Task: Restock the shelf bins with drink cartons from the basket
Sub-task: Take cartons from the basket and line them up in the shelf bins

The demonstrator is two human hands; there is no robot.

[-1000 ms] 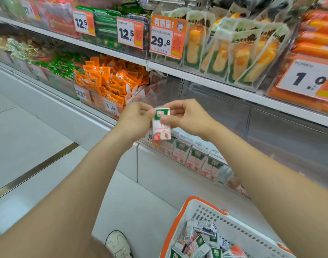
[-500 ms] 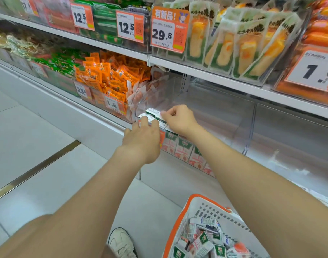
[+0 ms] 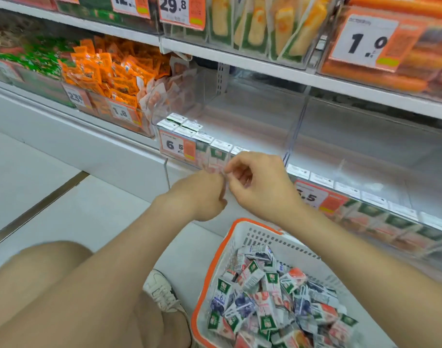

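A white basket with an orange rim (image 3: 243, 223) sits at the lower right, piled with several small drink cartons (image 3: 270, 292) in green, red and blue print. On the lower shelf, a clear bin (image 3: 240, 116) holds a front row of upright cartons (image 3: 216, 149), with a few more behind at its left end. My left hand (image 3: 202, 194) hangs in front of that bin, curled into a loose fist with nothing in it. Beside it, almost touching, my right hand (image 3: 261, 187) is empty too, fingers bent and apart.
A second clear bin (image 3: 365, 197) to the right holds a front row of cartons behind a 5.5 tag. A 6.5 price tag (image 3: 176, 146) hangs on the first bin. Orange snack packets (image 3: 109, 71) fill the bin to the left. My shoe (image 3: 162, 292) is beside the basket.
A second ago both hands held one red and white carton. It went into the first bin, and both hands have come back down empty, out in front of the shelf edge.
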